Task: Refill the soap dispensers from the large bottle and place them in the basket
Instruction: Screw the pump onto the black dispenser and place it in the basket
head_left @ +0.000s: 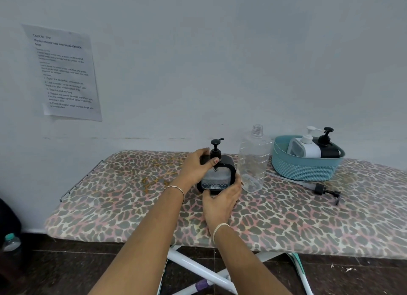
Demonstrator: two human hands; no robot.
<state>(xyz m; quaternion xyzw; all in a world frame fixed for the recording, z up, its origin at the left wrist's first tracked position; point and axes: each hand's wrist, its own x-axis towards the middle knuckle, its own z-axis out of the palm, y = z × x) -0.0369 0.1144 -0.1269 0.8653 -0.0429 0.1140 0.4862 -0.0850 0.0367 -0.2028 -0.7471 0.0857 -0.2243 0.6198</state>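
Holding black dispenser [217, 176]: left grip [196, 165] curled round top, right grip [221, 201] wrapping base.

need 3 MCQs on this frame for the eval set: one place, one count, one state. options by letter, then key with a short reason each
1. Where does the loose pump lie relative to the basket?
A. inside it
B. on the board in front of it
C. behind it, against the wall

2. How many dispensers stand in the basket?
A. none
B. one
C. two

3. The third dispenser, beside the large bottle, is:
A. gripped by both hands
B. untouched
C. lying on its side

Key:
1 B: the loose pump lies flat on the leopard-print cover by the basket's front wall.
2 C: a white dispenser and a black dispenser stand side by side in it.
3 A: the left hand grips its top and the right hand holds its base.
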